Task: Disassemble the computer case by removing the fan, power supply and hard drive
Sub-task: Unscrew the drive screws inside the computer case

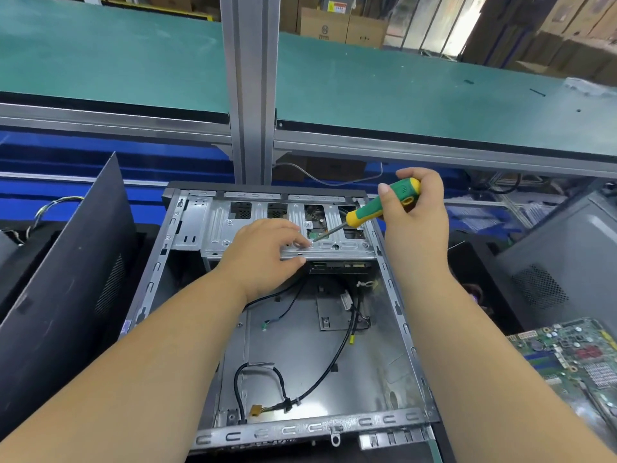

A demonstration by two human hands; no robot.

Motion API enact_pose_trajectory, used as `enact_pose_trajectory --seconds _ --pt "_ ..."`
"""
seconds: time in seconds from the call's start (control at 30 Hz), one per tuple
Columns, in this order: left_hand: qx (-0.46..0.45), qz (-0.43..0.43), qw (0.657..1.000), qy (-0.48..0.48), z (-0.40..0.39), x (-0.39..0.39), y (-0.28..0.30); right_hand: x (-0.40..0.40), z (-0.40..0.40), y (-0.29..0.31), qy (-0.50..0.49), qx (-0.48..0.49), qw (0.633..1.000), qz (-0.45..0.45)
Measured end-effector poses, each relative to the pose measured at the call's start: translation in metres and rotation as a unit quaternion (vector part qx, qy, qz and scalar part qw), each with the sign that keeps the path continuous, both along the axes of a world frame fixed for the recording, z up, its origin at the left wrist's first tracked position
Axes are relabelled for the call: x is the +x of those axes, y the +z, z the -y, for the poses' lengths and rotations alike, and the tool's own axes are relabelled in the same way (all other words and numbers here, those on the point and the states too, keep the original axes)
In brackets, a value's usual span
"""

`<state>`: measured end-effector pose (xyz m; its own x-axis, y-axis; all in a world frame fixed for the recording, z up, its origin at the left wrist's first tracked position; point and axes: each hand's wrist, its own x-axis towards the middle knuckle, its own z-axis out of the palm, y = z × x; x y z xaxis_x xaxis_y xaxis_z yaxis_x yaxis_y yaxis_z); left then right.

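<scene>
An open computer case (397, 315) lies flat before me, its inside holding only loose black cables (320, 382). A silver drive cage (260, 228) spans its far end, with a drive's edge (340, 267) showing beneath it. My right hand (417, 215) grips a green and yellow screwdriver (380, 205), whose tip meets a screw on the cage. My left hand (267, 252) rests on the cage's front edge, fingertips beside that screw.
A black side panel (66, 282) leans at the left. A green motherboard (574, 355) lies at the right, with another grey case (567, 262) behind it. A metal post (250, 88) and a green conveyor (400, 95) stand beyond the case.
</scene>
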<state>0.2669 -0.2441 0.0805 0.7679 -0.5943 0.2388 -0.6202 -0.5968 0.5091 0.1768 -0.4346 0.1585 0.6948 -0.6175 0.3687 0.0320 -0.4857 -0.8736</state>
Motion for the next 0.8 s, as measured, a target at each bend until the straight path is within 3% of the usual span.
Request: enact_pose_trajectory --seconds 0.4,0.8 --pt "0.017 -0.001 1.0 0.007 0.004 0.006 0.0 0.01 0.011 -0.008 0.018 -0.01 1.0 -0.022" --pt "0.028 -0.016 0.999 0.004 0.004 0.002 0.004 0.021 -0.01 0.036 0.141 -0.212 0.96 -0.115"
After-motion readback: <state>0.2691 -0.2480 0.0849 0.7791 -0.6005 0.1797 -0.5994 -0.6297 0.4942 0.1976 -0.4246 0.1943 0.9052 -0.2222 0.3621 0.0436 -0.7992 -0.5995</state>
